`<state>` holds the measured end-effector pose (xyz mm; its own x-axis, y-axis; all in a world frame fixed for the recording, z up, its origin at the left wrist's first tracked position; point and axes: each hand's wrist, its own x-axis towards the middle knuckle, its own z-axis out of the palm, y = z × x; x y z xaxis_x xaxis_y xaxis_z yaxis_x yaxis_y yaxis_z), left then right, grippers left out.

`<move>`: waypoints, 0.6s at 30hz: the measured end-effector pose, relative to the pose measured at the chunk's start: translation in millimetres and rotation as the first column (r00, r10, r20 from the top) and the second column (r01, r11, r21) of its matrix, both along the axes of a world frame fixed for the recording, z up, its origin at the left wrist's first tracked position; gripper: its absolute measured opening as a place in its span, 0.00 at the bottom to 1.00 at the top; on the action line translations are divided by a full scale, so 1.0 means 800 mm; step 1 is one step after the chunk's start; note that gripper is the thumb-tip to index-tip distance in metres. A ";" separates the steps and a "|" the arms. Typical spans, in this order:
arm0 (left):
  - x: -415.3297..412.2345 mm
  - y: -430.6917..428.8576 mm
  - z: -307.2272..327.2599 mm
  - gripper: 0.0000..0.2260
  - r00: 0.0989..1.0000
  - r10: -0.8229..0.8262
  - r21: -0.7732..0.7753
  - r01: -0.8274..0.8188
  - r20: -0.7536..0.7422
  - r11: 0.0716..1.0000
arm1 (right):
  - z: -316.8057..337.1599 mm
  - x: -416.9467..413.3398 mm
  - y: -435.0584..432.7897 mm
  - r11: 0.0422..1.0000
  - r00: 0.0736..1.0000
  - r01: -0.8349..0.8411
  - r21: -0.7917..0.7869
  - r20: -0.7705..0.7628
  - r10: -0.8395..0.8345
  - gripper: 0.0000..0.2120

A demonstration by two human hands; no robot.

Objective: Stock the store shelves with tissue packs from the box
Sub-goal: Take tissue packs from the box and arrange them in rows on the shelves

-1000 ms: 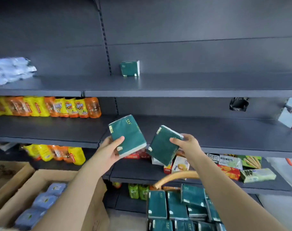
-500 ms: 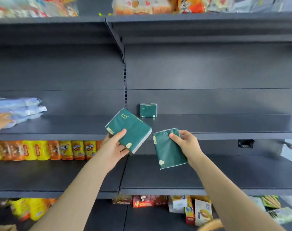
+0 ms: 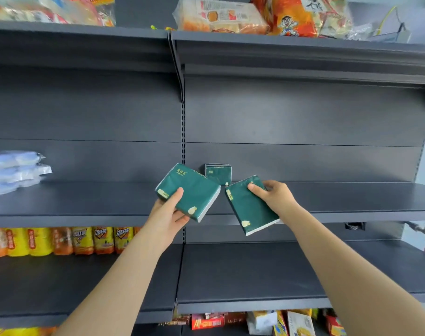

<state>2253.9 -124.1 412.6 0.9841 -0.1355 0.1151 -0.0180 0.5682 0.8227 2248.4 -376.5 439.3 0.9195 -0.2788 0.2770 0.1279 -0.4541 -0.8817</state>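
My left hand point(image 3: 166, 213) grips a dark green tissue pack point(image 3: 189, 190) by its lower left corner, thumb on its face. My right hand point(image 3: 275, 194) holds a second green tissue pack point(image 3: 249, 209), tilted, with the thumb on its upper face. Both packs hover at the front edge of the grey middle shelf point(image 3: 327, 197). A third green tissue pack point(image 3: 218, 173) stands upright at the back of that shelf, just behind and between the two held packs. The box is out of view.
Pale blue wrapped packs point(image 3: 15, 170) are stacked at the shelf's left end. Snack bags point(image 3: 221, 16) fill the top shelf. Yellow and orange drink bottles point(image 3: 61, 240) line the lower left shelf. Assorted boxes point(image 3: 279, 322) sit on the bottom shelf. A slotted upright point(image 3: 183, 146) divides the bays.
Both hands have risen with their packs from the lower shelves up to the middle shelf, close to the standing pack. The view has tilted upward, so the box has left the picture.
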 end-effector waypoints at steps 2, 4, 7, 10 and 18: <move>0.024 -0.004 0.005 0.11 1.000 0.019 0.007 -0.019 -0.012 1.000 | 0.005 0.022 -0.007 0.999 0.999 -0.022 -0.032 -0.023 0.022 0.20; 0.051 -0.011 0.010 0.10 0.999 0.036 0.009 -0.036 -0.029 0.999 | 0.009 0.049 -0.016 0.996 0.998 -0.035 -0.080 -0.049 0.031 0.20; 0.100 -0.025 0.014 0.08 0.998 0.055 0.032 -0.054 -0.040 0.998 | 0.016 0.104 -0.031 0.981 0.998 -0.011 -0.193 -0.061 -0.001 0.26; 0.153 -0.036 0.018 0.10 0.993 0.102 0.033 -0.100 -0.058 0.994 | 0.023 0.170 -0.047 0.960 0.999 0.016 -0.279 -0.040 -0.029 0.29; 0.279 -0.053 0.018 0.19 0.959 0.282 0.085 -0.280 -0.007 0.956 | 0.041 0.350 -0.059 0.814 0.984 -0.154 -0.560 -0.009 0.180 0.21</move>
